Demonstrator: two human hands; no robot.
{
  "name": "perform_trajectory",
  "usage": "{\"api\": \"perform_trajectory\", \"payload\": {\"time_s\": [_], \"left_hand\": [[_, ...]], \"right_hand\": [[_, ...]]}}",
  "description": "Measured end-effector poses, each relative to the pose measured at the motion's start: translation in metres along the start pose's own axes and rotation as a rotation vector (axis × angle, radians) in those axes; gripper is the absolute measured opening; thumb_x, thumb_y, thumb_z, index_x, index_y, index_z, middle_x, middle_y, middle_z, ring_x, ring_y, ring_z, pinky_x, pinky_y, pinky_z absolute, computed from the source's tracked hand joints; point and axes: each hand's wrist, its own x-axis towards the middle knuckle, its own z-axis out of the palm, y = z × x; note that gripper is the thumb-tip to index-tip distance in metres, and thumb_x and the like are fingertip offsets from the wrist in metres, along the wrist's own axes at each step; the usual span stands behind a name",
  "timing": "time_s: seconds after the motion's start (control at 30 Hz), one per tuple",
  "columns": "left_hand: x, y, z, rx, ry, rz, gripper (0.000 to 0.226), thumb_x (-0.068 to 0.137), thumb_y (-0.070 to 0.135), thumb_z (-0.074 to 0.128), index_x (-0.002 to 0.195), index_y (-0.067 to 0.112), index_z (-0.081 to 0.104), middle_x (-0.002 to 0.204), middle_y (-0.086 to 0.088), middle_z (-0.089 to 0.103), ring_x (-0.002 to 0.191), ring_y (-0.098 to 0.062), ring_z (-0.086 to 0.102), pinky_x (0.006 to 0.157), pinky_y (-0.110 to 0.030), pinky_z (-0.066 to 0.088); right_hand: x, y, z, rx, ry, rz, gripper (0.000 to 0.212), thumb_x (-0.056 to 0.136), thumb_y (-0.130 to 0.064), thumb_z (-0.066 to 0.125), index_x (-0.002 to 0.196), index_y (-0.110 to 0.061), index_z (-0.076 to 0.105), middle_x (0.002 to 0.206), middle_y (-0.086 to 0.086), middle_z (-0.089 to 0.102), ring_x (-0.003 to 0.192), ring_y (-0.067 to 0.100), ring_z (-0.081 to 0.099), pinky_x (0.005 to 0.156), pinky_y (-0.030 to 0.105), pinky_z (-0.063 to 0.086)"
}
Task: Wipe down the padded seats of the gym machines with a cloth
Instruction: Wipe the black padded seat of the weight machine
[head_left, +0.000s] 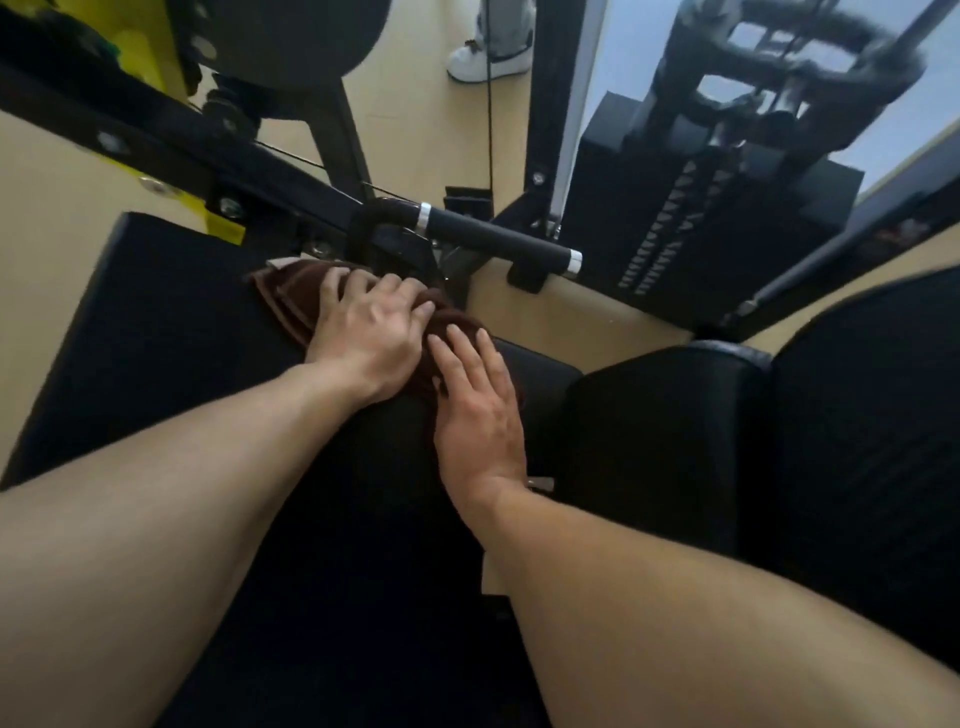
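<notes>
A dark brown cloth (288, 293) lies bunched at the far edge of a black padded seat (171, 332). My left hand (371, 325) presses down on the cloth with its fingers curled over the folds. Beside it, my right hand (480, 410) lies flat with fingers together, its fingertips on the cloth's right part. Most of the cloth is hidden under both hands.
A black handle bar with silver ends (498, 239) sits just beyond the cloth. A weight stack (696, 218) stands at the back right. Black pads (665, 431) lie to the right. A person's white shoe (485, 60) is on the tan floor far ahead.
</notes>
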Motion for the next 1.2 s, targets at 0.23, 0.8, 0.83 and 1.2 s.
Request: {"api": "perform_trajectory", "payload": {"time_s": [0.23, 0.8, 0.83, 1.2], "left_hand": [[0.001, 0.035, 0.019, 0.028, -0.097, 0.202, 0.044, 0.102, 0.046, 0.028, 0.142, 0.033, 0.043, 0.142, 0.003, 0.052, 0.137, -0.027, 0.039, 0.117, -0.049, 0.014], [0.038, 0.095, 0.041, -0.205, -0.391, 0.516, 0.054, 0.106, 0.035, 0.036, 0.157, 0.022, 0.023, 0.157, -0.006, 0.041, 0.146, -0.026, 0.036, 0.120, -0.045, 0.025], [0.043, 0.098, 0.041, -0.206, -0.396, 0.495, 0.055, 0.106, 0.035, 0.036, 0.158, 0.022, 0.023, 0.156, -0.008, 0.042, 0.145, -0.027, 0.037, 0.119, -0.043, 0.029], [0.059, 0.124, 0.038, -0.080, -0.426, 0.191, 0.043, 0.099, 0.051, 0.038, 0.116, 0.019, 0.061, 0.103, -0.006, 0.061, 0.091, -0.024, 0.054, 0.078, -0.039, 0.040]], "right_hand": [[-0.044, -0.001, 0.024, -0.013, 0.223, 0.270, 0.059, 0.093, -0.004, 0.068, 0.146, -0.023, 0.052, 0.156, -0.003, 0.047, 0.152, 0.019, 0.029, 0.121, 0.038, 0.008], [-0.051, -0.007, 0.016, 0.124, 0.220, 0.655, 0.064, 0.106, -0.025, 0.042, 0.161, -0.034, 0.010, 0.169, -0.020, 0.002, 0.153, 0.002, -0.009, 0.107, 0.015, -0.020], [-0.044, -0.005, 0.015, 0.154, 0.218, 0.684, 0.065, 0.106, -0.024, 0.041, 0.161, -0.035, 0.008, 0.169, -0.019, 0.002, 0.154, 0.003, -0.002, 0.108, 0.016, -0.015], [-0.014, 0.007, 0.021, 0.203, 0.276, 0.691, 0.081, 0.101, -0.020, 0.054, 0.162, -0.019, 0.001, 0.171, 0.001, 0.012, 0.154, 0.021, 0.021, 0.123, 0.040, 0.015]]}}
